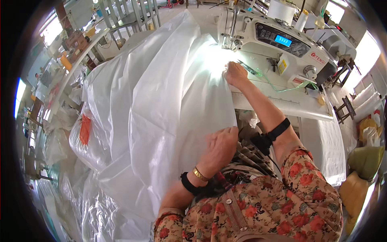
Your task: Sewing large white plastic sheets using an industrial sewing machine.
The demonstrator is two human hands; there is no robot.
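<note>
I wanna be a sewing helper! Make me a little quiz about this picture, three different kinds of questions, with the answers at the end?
1. True or false: most of the white sheet lies to the left of the sewing machine.

2. Pick one. What colour glows on the machine's lit screen?
A) red
B) blue
C) yellow

3. Fill in the blank: the person's ______ grip is the one closer to the sewing machine.

Key:
1. True.
2. B.
3. Right: the right grip is at the sheet's edge, near the bright light.

Glare on white sheet (155,105), curved edges
</note>
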